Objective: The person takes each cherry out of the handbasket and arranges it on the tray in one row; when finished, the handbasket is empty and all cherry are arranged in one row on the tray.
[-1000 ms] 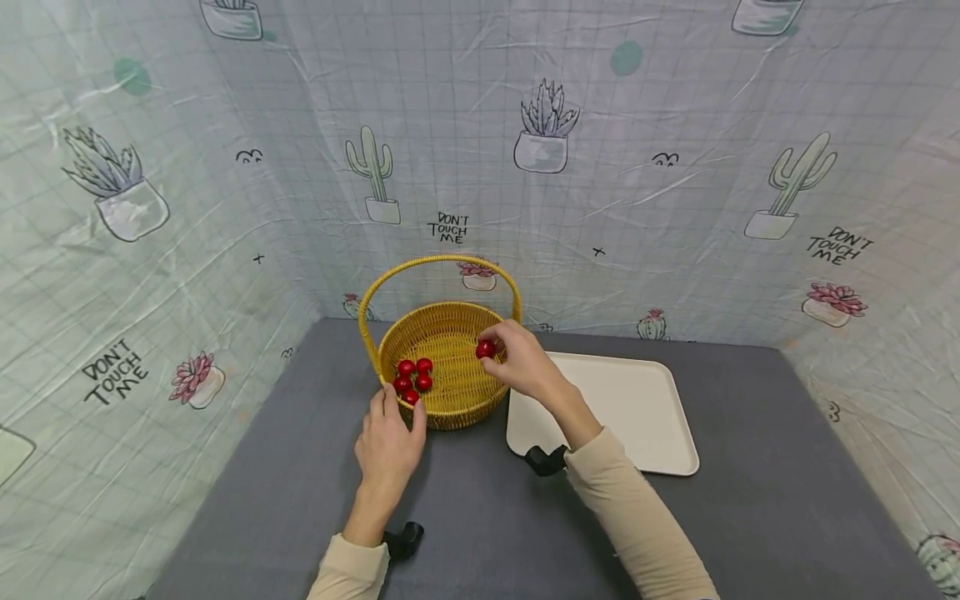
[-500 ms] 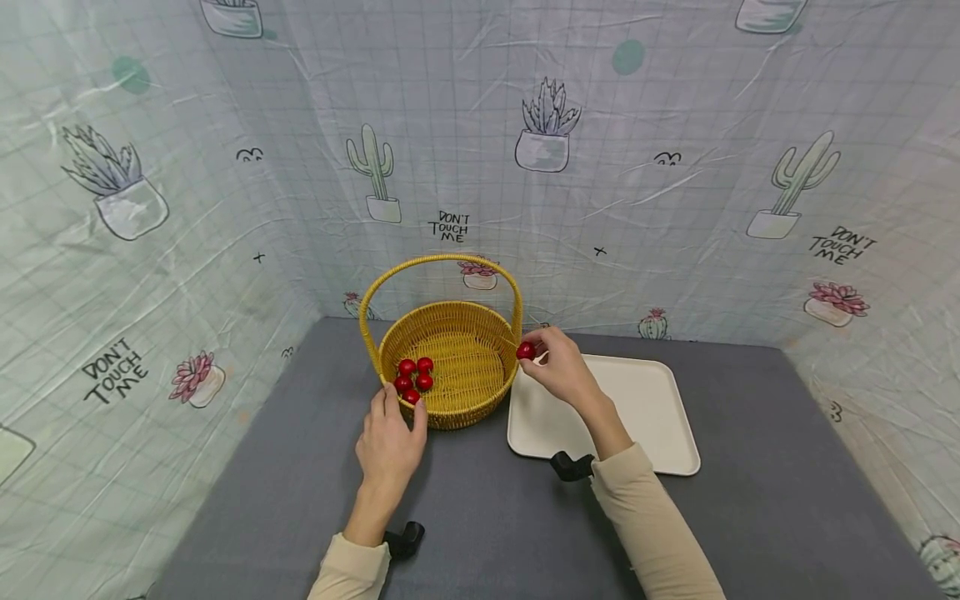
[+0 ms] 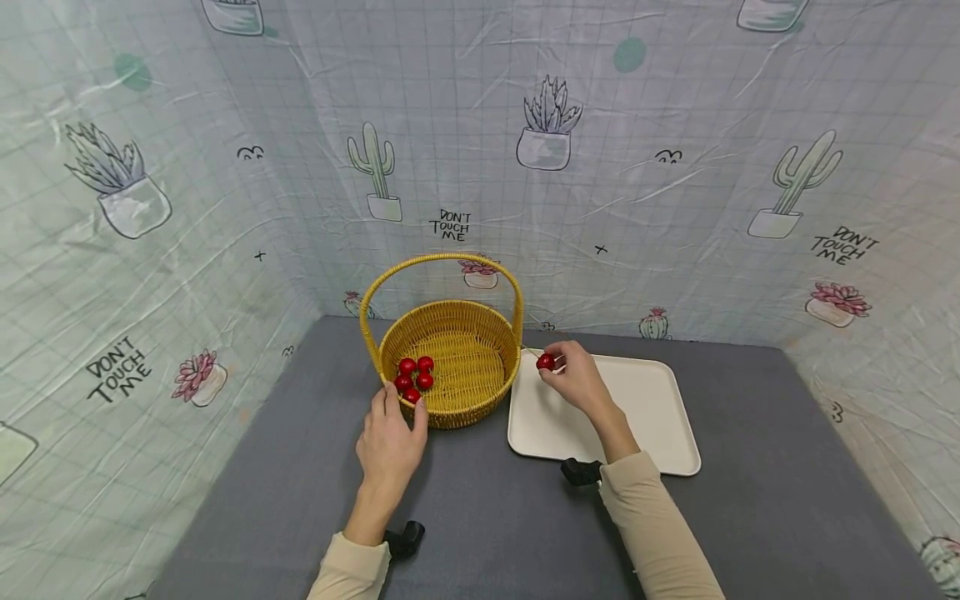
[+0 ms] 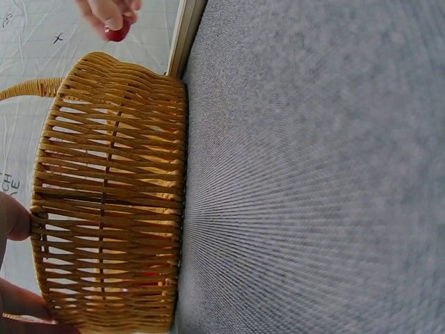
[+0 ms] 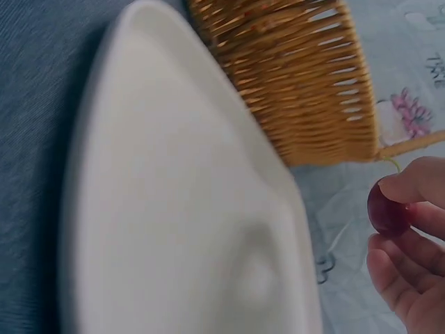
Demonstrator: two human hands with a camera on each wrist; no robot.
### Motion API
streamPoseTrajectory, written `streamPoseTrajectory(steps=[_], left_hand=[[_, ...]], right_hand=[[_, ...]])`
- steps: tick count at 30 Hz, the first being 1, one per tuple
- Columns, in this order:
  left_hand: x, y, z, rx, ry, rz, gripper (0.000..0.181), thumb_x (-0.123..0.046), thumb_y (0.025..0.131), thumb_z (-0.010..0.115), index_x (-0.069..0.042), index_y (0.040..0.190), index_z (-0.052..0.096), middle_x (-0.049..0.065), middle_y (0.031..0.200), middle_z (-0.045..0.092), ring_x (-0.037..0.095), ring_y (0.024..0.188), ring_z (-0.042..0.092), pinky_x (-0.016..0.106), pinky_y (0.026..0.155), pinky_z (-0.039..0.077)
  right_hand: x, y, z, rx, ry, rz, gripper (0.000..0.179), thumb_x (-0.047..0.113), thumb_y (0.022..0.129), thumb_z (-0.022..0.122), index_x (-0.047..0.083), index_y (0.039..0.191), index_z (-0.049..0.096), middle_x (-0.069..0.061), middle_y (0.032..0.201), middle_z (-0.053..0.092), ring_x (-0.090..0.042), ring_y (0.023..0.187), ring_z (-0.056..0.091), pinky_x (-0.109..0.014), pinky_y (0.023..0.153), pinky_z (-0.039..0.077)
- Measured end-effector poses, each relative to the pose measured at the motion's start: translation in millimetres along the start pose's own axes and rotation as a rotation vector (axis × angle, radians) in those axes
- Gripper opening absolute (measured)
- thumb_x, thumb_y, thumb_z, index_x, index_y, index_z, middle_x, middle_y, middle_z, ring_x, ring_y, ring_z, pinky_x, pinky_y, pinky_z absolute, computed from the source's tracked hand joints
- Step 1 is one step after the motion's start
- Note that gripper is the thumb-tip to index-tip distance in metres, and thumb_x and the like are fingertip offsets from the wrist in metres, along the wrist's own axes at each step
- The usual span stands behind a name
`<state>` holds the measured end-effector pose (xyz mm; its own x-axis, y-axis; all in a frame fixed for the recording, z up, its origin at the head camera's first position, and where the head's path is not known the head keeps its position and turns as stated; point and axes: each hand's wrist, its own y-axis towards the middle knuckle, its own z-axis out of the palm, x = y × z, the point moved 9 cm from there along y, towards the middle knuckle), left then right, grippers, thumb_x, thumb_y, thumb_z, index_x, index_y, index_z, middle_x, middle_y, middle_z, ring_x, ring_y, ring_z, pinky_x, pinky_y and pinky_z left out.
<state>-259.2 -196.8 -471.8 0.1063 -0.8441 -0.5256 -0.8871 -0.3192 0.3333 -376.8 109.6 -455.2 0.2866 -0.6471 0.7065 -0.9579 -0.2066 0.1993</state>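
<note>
In the head view, my right hand point(image 3: 583, 382) pinches a red cherry point(image 3: 546, 362) over the back left part of a white tray point(image 3: 641, 408). A thin pale stem rises from this cherry in the right wrist view, where thumb and fingertips hold its sides. My left hand point(image 3: 390, 437) holds the front left rim of a yellow wicker basket point(image 3: 461, 412), with thumb and fingers spread along it. Several more red cherries point(image 3: 425, 381) lie together inside, at the basket's left. The left wrist view shows the thumb point(image 4: 14, 217) on the rim.
The basket's tall arched handle point(image 3: 442, 258) stands upright. Its right side comes close to the tray's left edge. A grey cloth point(image 3: 480, 517) covers the table, and a patterned curtain point(image 3: 465, 150) hangs behind and at both sides.
My right hand has carried the cherry out from above the basket, rightward over the tray, and a little lower. My left hand has stayed at the basket rim.
</note>
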Motion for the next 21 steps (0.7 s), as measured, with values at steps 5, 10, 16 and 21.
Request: streamPoseTrajectory(steps=[5,10,16,21], left_hand=[[0.3,0.2,0.9,0.000,0.003,0.001,0.071,-0.048,0.100,0.053,0.002,0.149,0.043,0.020,0.146,0.051,0.046,0.113,0.062,0.064,0.075,0.054],[0.6,0.2,1.2,-0.003,-0.002,-0.002,0.070,-0.047,0.099,0.053,0.001,0.149,0.044,0.019,0.146,0.051,0.046,0.114,0.061,0.064,0.075,0.054],[1.0,1.0,2.3,-0.004,-0.003,0.000,0.070,-0.048,0.099,0.053,0.000,0.149,0.044,0.018,0.146,0.051,0.045,0.114,0.061,0.063,0.075,0.054],[1.4,1.1,2.5,-0.008,0.002,0.003,0.070,-0.049,0.100,0.052,0.001,0.149,0.044,0.019,0.145,0.051,0.045,0.114,0.062,0.063,0.075,0.054]], right_hand=[[-15.0,0.7,8.1,-0.004,-0.003,0.035,0.038,0.013,0.087,0.072,-0.004,0.119,0.064,-0.020,0.111,0.061,-0.030,0.095,0.065,-0.044,0.084,0.055],[-27.6,2.8,18.4,-0.001,-0.030,0.072,0.036,0.013,0.086,0.073,-0.003,0.117,0.065,-0.020,0.109,0.062,-0.027,0.093,0.064,-0.041,0.083,0.053],[-34.2,5.1,29.9,0.016,-0.045,0.099,0.037,0.013,0.084,0.074,-0.003,0.116,0.065,-0.020,0.111,0.062,-0.028,0.093,0.065,-0.042,0.084,0.052],[-32.5,6.2,40.6,0.045,-0.062,0.097,0.039,0.014,0.084,0.073,-0.003,0.118,0.065,-0.019,0.112,0.062,-0.029,0.096,0.065,-0.044,0.087,0.053]])
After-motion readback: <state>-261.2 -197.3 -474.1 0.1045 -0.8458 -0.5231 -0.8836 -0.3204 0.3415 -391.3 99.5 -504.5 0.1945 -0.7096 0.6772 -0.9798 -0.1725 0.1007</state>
